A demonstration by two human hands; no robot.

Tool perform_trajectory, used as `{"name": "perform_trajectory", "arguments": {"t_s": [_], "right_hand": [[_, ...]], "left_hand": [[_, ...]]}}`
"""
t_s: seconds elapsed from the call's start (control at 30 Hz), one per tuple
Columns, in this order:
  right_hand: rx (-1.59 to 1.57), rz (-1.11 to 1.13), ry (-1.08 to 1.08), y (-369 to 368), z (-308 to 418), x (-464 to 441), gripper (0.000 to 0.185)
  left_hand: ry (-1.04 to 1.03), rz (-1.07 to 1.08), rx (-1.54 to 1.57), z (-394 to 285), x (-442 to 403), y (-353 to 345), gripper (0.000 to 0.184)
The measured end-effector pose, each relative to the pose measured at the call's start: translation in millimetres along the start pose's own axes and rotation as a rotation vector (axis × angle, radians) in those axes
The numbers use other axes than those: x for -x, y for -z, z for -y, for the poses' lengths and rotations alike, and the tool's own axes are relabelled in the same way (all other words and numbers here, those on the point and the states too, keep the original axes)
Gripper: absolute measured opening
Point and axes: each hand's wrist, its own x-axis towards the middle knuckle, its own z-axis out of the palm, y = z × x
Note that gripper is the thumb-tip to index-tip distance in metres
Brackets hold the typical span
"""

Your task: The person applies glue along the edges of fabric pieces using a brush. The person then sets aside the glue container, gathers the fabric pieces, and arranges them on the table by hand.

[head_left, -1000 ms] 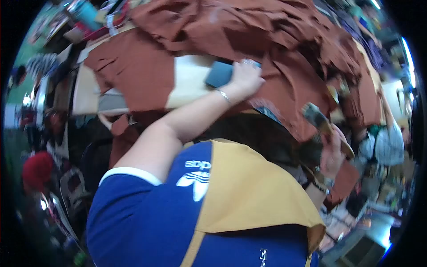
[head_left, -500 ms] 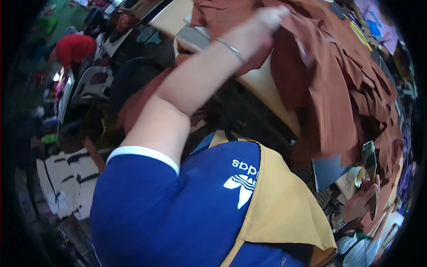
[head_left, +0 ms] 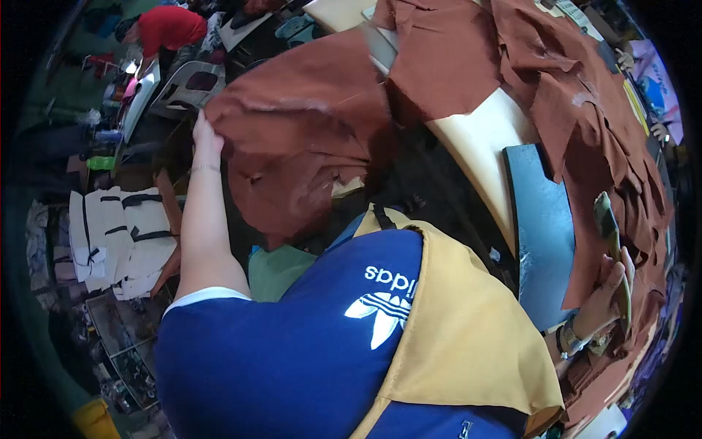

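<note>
My left hand (head_left: pixel 207 139), at the end of an outstretched arm, is closed on the edge of a large brown leather-like sheet (head_left: pixel 307 110). That sheet hangs over my left side, down towards a green cloth (head_left: pixel 281 272). On the right, my right hand (head_left: pixel 601 298) grips a long, thin, curved piece (head_left: pixel 606 219) with a greenish tip; its exact kind is unclear. Beside that hand lies a flat blue-grey board (head_left: pixel 542 227) with a notched corner. More brown sheets (head_left: pixel 585 102) lie rumpled beyond it.
A pale table edge (head_left: pixel 479 146) curves between the brown sheets. White pieces with black strips (head_left: pixel 121 238) are stacked at left, above a divided tray (head_left: pixel 128 351). A person in red (head_left: pixel 172 29) bends by a grey chair (head_left: pixel 191 88) at the far left.
My left hand has swung from the upper middle out to the left, carrying a brown sheet with it. The blue-grey board is now uncovered. My right hand still holds the thin piece.
</note>
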Motion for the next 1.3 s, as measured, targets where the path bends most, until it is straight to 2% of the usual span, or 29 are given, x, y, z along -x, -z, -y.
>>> {"name": "perform_trajectory", "arguments": {"t_s": [0.03,0.07,0.1,0.13,0.17,0.23,0.27,0.3,0.37,0.4,0.47,0.5,0.57,0.6,0.63,0.7,0.8,0.9,1.0,1.1,1.13,1.17,1.27,1.3], "right_hand": [[-0.021,0.017,0.022,-2,-1,-1,0.031],[-0.037,0.026,0.044,-4,-3,-2,0.031],[-0.049,0.026,0.066,-4,-4,-1,0.031],[-0.058,0.020,0.082,-2,-13,0,0.030],[-0.045,0.031,0.107,0,-14,1,0.029],[-0.018,0.057,0.156,2,-10,3,0.028],[0.052,0.015,0.240,0,-9,4,0.027],[0.054,-0.037,0.152,1,-7,7,0.025],[0.048,-0.139,-0.022,3,-4,22,0.020],[-0.014,-0.113,-0.059,6,-7,27,0.024],[-0.135,-0.073,-0.111,5,-1,35,0.031],[-0.193,-0.052,-0.124,5,4,37,0.033],[-0.156,-0.077,-0.114,3,8,42,0.033],[-0.156,-0.103,-0.083,-3,14,42,0.032],[-0.156,-0.126,-0.051,-7,21,43,0.031],[-0.155,-0.162,-0.090,-9,31,49,0.029],[-0.109,-0.217,-0.078,-7,35,61,0.026],[-0.012,-0.246,-0.019,3,28,81,0.026],[0.028,-0.295,-0.101,4,29,102,0.028],[0.048,-0.339,-0.128,5,32,113,0.031],[0.033,-0.365,-0.122,3,32,115,0.032],[0.022,-0.395,-0.120,2,31,118,0.032],[-0.072,-0.376,-0.147,-12,28,117,0.033],[-0.095,-0.344,-0.127,-23,36,109,0.040]], "left_hand": [[-0.039,0.078,0.017,18,-25,47,0.041],[-0.044,-0.057,-0.019,30,-32,79,0.039],[-0.126,-0.050,-0.064,53,-65,133,0.038],[-0.142,-0.162,-0.151,57,-37,139,0.039],[-0.249,-0.296,-0.472,75,-47,172,0.042],[-0.132,-0.564,-1.139,94,-59,216,0.056],[-0.169,-0.760,-1.304,104,-45,197,0.058],[-0.209,-0.966,-1.461,111,-24,166,0.059],[-0.364,-0.340,-1.478,89,16,81,0.057],[-0.675,-0.168,-1.350,114,-4,54,0.049],[-1.038,0.169,-1.183,123,26,-64,0.039],[-1.092,0.316,-1.229,114,61,-127,0.035],[-1.226,0.689,-1.045,118,98,-228,0.027],[-1.300,0.782,-0.929,128,117,-266,0.026],[-1.315,0.895,-0.902,136,135,-300,0.035],[-1.399,0.790,-1.137,150,172,-347,0.045],[-1.089,0.795,-1.331,176,169,-383,0.041],[-1.136,0.864,-1.390,193,150,-395,0.031],[-1.106,0.886,-1.408,195,140,-399,0.025],[-0.803,0.925,-1.079,194,138,-407,0.025],[-0.852,0.959,-0.843,193,147,-407,0.026],[-0.735,1.083,-0.652,195,153,-409,0.025],[-0.320,1.311,-0.254,174,245,-401,0.022],[-0.199,1.366,-0.156,171,283,-397,0.020]]}}
